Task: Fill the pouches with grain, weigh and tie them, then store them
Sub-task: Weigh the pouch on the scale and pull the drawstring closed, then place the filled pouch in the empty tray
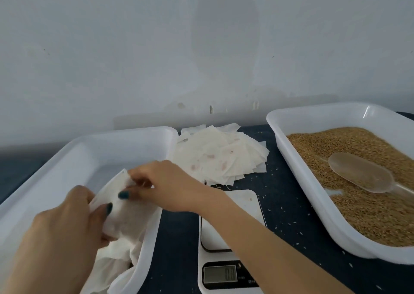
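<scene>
Pinching the pouch (125, 213) between left hand (65, 233) and right hand (165, 181), fingers (140, 175) clamped on it.

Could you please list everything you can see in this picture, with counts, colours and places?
storage tray: one, white, left on the table.
held pouch: one, white, over the storage tray.
other pouches: count unclear, white, crumpled in the storage tray's near corner.
empty pouches: one fanned stack, white, behind the scale.
scale: one, white with a dark display panel, centre front.
grain tray: one, white, right.
grain: tan, in the grain tray.
scoop: one, translucent, lying on the grain.
table cover: dark blue, under everything.
wall: pale grey, behind.
left hand: grips the held pouch's lower part.
right hand: pinches its top edge.
</scene>
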Motion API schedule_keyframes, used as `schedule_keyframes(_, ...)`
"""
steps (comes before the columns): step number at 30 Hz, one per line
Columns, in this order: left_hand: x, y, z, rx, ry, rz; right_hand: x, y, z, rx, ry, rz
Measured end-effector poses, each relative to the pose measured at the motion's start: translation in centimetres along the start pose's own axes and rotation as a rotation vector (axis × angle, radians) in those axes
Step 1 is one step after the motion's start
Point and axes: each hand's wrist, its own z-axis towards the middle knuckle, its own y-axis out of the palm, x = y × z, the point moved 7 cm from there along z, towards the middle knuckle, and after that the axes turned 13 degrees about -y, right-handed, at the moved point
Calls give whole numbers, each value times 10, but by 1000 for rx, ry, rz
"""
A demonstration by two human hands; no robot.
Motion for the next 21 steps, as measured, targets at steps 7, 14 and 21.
schedule_keyframes(7,-29,39,8,-174,-253,168,1,38,10,-336,15,-282)
schedule_keyframes(14,-9,28,-14,-171,-123,314,-7,45,13,-537,116,-457)
schedule_keyframes(21,-9,39,-8,-254,-136,467,-27,56,24,-536,72,-670)
